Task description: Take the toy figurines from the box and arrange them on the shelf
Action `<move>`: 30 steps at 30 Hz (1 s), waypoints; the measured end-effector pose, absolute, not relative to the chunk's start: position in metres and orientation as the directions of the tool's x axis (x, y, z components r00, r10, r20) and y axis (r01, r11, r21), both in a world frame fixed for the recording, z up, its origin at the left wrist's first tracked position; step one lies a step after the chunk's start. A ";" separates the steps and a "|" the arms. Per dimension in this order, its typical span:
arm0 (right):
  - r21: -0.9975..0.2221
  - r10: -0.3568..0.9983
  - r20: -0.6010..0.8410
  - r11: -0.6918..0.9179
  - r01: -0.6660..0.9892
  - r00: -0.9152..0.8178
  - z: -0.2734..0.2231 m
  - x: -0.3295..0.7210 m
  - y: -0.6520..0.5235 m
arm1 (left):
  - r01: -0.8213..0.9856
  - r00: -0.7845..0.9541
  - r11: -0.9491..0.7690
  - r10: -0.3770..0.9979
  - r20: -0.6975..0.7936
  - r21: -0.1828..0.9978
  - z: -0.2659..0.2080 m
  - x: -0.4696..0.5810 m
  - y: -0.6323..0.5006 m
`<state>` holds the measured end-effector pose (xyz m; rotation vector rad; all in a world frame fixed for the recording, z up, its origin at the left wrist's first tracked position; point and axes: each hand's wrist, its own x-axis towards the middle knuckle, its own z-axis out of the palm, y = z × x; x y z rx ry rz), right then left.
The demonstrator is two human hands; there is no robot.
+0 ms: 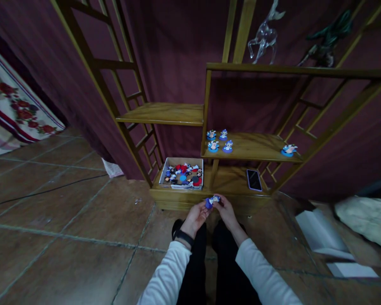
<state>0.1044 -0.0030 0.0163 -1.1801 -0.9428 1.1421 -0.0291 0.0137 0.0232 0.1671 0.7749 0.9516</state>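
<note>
1. Fingers of the left hand (195, 217) close on the base end of one purple-based figurine (211, 201); the right hand (227, 211) pinches its other end between thumb and fingertips. Exact contact points are partly covered.
2. This figurine is held in the air between the two hands, in front of the lower shelf (227, 178). It lies over sideways: its long axis runs roughly left to right, purple base toward the left hand, head toward the right hand and slightly raised. Which way its front faces is too small to tell.
3. One dark wristband (184, 238) circles the left wrist; two pale sleeves (255, 264) cover the forearms.
4. On the lower shelf are one open box (186, 161), left, and one phone (254, 180), right. Many small figurines (181, 170) lie jumbled in the box, too overlapped to count.
5. The middle shelf (254, 144) bears five figurines: two blue-based ones (213, 146) and two purple-based ones (227, 146) grouped near its left end, plus one blue-based figurine (288, 150) near the right end.
6. Two ornaments stand on the top shelf (288, 70): one clear animal (265, 38) and one dark green figure (326, 44).
</note>
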 end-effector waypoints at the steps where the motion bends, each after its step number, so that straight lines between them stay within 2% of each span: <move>1: -0.986 0.981 -0.030 0.003 -0.169 0.194 0.017 0.106 -0.004 | -0.673 0.344 0.587 0.786 -0.513 0.449 0.023 -0.028 0.013; 5: -0.982 0.984 -0.037 -0.004 -0.191 0.174 0.018 0.111 -0.007 | -0.683 0.335 0.559 0.812 -0.478 0.471 0.023 -0.026 0.009; 14: -0.992 0.985 0.007 0.028 -0.120 0.173 0.019 0.112 -0.007 | -0.654 0.292 0.530 0.835 -0.466 0.540 0.020 -0.025 0.013; 21: -0.994 0.980 0.021 0.042 -0.104 0.197 0.015 0.113 -0.005 | -0.628 0.278 0.543 0.826 -0.490 0.557 0.018 -0.022 0.019; 30: -0.993 0.972 -0.013 0.016 -0.120 0.234 0.006 0.116 -0.001 | -0.579 0.217 0.486 0.866 -0.450 0.655 0.025 -0.015 0.015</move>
